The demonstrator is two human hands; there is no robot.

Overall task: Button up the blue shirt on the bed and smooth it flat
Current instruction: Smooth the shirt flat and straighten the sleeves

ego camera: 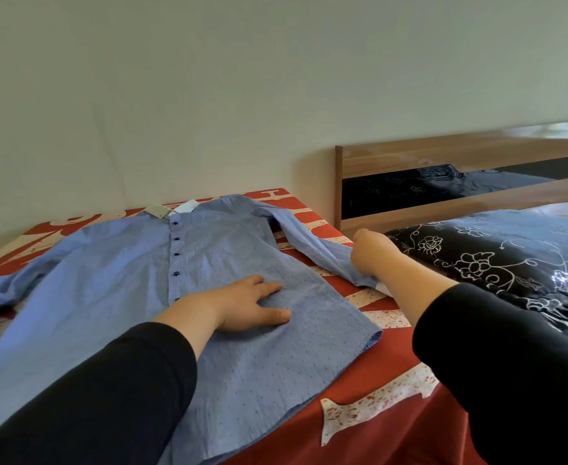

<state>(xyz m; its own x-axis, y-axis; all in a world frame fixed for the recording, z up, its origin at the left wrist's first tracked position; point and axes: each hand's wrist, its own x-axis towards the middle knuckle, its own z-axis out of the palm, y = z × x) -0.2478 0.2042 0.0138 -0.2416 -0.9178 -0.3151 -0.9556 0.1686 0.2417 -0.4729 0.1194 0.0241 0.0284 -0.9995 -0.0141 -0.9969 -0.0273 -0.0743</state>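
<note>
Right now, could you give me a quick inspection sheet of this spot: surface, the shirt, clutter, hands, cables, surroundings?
Surface: red and white patterned bedspread on the bed.
Job's things: blue shirt lies front up, dark buttons fastened down the placket as far as visible; its far sleeve stretches out to the right.
Clutter: white tag at the collar.
Hands: left hand rests flat on the shirt front; right hand grips the sleeve's cuff end.
Cables: nothing seen.
Surroundings: plain wall, wooden headboard, black floral bedding.
</note>
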